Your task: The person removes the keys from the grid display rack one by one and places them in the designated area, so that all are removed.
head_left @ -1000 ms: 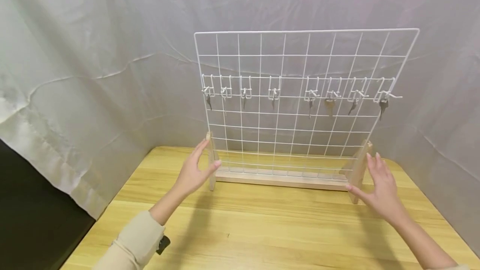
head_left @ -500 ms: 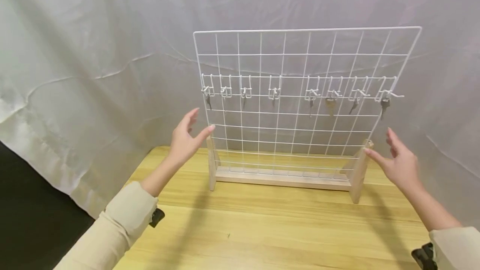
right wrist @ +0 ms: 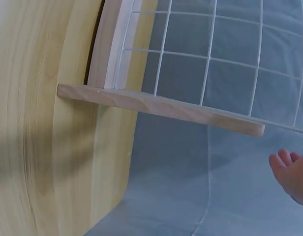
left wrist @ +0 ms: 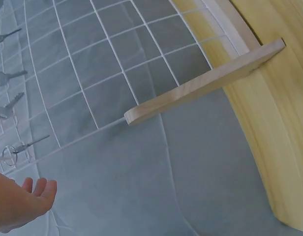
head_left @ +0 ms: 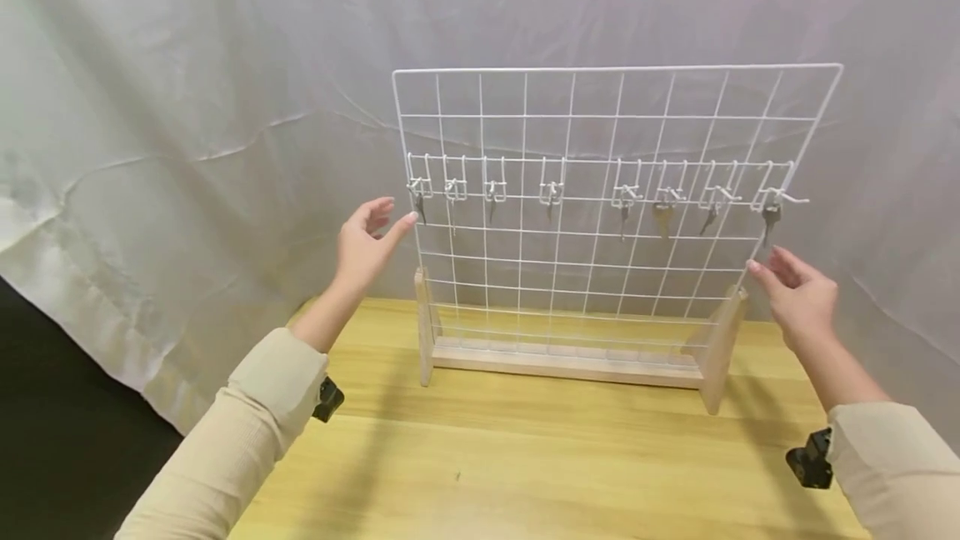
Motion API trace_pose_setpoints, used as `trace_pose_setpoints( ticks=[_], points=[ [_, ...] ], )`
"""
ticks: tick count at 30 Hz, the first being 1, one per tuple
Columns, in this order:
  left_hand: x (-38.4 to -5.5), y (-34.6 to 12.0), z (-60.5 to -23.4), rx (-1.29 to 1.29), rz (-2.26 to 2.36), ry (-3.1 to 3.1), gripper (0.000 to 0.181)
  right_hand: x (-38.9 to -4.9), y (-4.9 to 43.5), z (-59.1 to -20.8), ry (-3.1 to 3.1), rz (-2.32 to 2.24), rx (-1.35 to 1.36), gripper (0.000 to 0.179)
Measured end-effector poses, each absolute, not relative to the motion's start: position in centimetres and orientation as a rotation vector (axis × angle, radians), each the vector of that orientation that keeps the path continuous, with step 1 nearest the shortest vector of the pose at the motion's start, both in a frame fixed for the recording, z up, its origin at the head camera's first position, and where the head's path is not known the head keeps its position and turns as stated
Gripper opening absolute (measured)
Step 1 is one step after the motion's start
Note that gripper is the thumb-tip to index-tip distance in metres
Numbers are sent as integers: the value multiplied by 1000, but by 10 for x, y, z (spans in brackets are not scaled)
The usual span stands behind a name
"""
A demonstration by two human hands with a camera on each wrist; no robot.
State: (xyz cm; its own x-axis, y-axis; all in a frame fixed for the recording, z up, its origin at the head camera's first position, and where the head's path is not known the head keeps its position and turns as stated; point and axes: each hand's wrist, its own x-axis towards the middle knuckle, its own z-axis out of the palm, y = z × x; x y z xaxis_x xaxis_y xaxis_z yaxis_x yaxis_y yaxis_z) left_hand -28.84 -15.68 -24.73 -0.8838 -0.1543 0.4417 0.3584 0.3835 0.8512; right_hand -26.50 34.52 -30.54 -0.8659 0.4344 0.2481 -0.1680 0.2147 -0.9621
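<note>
A white wire grid panel [head_left: 595, 232] stands in a pale wooden stand [head_left: 566, 364]. Across its upper part runs a row of white hooks with several keys, among them a dark key [head_left: 420, 207] at the left end, a brass-coloured key [head_left: 663, 219] and a grey key [head_left: 771, 222] at the right end. My left hand [head_left: 362, 247] is beside the grid's left edge, fingers loosely bent, thumb tip close to the wire. On the opposite side my right hand [head_left: 804, 298] has its thumb near the right edge, below the last key. Both wrist views show fingers apart from the wires, holding nothing.
The stand rests on a yellow wooden table [head_left: 480, 432]. A light grey curtain [head_left: 247, 148] hangs behind and to the sides. Dark material [head_left: 60, 407] lies at the lower left. Small black devices [head_left: 327, 398] sit at both sleeve cuffs.
Both hands have risen from beside the stand's wooden feet to a higher level along the grid's side edges. The grid and its keys keep their places, apart from a slight view shift.
</note>
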Motion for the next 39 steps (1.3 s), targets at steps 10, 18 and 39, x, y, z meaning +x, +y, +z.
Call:
trace_pose_setpoints(
  ticks=[10,18,39],
  points=[
    [-308,-147,-249,-147,-1606,-2053,45,-274,353,-311,-1847,2003,-3,24],
    [-317,-140,-251,-113,-1602,-2018,35,-274,352,-312,-1781,2171,20,23],
    [-330,-125,-237,66,-1823,-1781,21,-280,346,-302,-1785,2123,-54,38]
  ],
)
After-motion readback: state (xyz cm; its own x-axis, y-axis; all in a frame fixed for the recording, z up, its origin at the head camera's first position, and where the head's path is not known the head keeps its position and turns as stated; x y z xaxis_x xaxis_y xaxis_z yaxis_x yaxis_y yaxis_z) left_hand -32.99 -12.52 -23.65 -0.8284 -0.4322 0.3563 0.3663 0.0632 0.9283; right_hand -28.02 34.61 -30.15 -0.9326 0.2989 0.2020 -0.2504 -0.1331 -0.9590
